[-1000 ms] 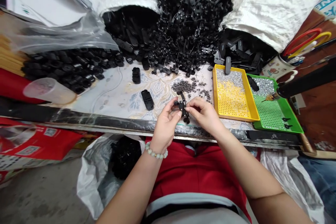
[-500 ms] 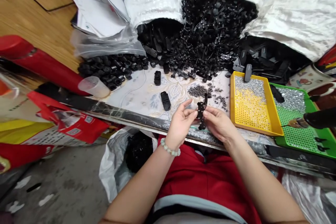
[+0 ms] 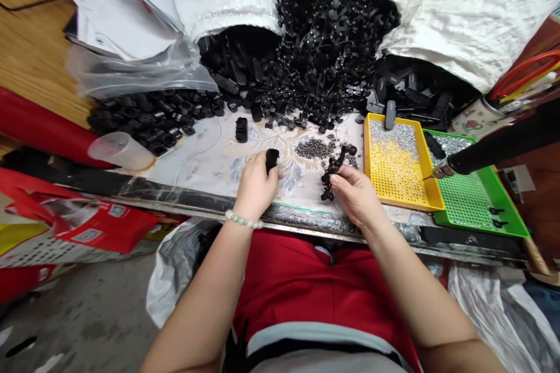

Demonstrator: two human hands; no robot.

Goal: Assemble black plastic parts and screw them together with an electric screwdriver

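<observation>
My left hand point(image 3: 258, 185) is closed around a black plastic housing point(image 3: 272, 158), low over the table near its front edge; the fingers cover much of the part. Between the thumb and fingers of my right hand point(image 3: 357, 193) is a slim black jointed plastic piece point(image 3: 332, 173), tilted, with round knobs at its ends. Another black housing point(image 3: 241, 129) lies on the patterned table point(image 3: 210, 169) beyond my left hand. A patch of tiny dark metal parts point(image 3: 312, 148) is spread just behind the jointed piece.
To the right stand a yellow tray point(image 3: 438, 201) and a green tray point(image 3: 520, 227), both with small silvery pieces. A black screwdriver-like tool point(image 3: 481, 148) hangs over them. White sacks point(image 3: 227, 6) spill black parts point(image 3: 332, 52) at the back. A plastic cup point(image 3: 120, 150) lies at left.
My left hand has left the jointed piece, moved left and closed on the housing that lay on the table. My right hand keeps the jointed piece. The whole view has shifted.
</observation>
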